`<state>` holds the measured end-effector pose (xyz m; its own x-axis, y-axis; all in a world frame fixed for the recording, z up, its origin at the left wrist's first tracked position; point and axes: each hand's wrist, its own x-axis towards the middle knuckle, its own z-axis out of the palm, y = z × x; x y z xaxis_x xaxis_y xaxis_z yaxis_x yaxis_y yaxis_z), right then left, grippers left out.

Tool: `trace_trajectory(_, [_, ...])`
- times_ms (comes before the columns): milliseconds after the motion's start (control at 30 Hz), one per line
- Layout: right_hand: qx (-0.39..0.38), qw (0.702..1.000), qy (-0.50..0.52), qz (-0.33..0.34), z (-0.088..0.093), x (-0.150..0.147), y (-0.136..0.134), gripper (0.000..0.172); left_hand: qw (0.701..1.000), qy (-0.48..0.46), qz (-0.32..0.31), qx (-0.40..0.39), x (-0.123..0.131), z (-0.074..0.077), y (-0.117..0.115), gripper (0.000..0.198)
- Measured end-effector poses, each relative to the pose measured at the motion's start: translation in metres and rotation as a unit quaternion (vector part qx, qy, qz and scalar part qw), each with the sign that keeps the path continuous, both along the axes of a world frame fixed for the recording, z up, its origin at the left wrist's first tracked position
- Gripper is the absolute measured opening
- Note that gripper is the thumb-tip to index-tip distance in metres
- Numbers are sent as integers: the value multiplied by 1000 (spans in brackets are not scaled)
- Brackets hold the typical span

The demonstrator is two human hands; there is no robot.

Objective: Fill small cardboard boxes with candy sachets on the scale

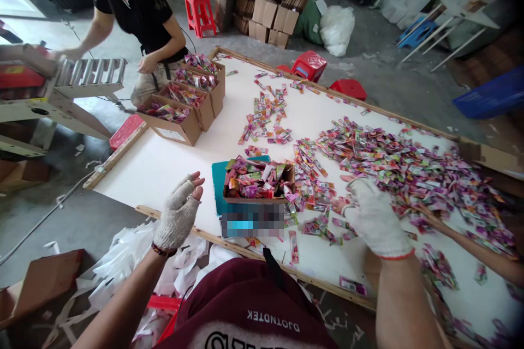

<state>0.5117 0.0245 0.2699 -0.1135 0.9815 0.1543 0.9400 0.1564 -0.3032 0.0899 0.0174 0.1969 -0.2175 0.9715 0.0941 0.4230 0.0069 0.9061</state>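
My left hand [179,211], in a white fingerless work glove, is raised left of the scale with its fingers stretched out and nothing in it. My right hand [370,215], gloved too and a little blurred, hangs over scattered sachets with its fingers apart. Between them a cardboard box [258,199] full of colourful sachets stands on the teal top of a scale [218,188] with a lit display. A big heap of sachets [393,169] spreads over the white table [164,174] on the right.
Several filled cartons [176,130] stand at the table's far left corner, beside a person [143,16] in black at a roller conveyor [92,73]. Another person's arm [470,240] reaches into the heap from the right. Red stools [309,65] stand behind the wooden table edge.
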Motion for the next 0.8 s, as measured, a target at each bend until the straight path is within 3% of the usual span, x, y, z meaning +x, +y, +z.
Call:
trace_trajectory(133, [-67,992,52,89,-8,-40,3,44,1000,6,-6,12,4,-1,5,40])
trace_trajectory(267, [-135,981,66,120,-15,-68,10,50,1000,15,-16,20,4,0,4,38])
trace_trajectory(533, [-127,979,69,141,-25,-77,14,48,999,-26,14,-27,4,1,-1,46])
trace_trajectory(667, [-156,976,39,150,-33,-79,17,44,996,-53,-10,-75,18,-2,24,55])
trace_trajectory(800, [-153,976,20,155,-42,-83,24,35,982,92,-90,-136,32,-2,57,78])
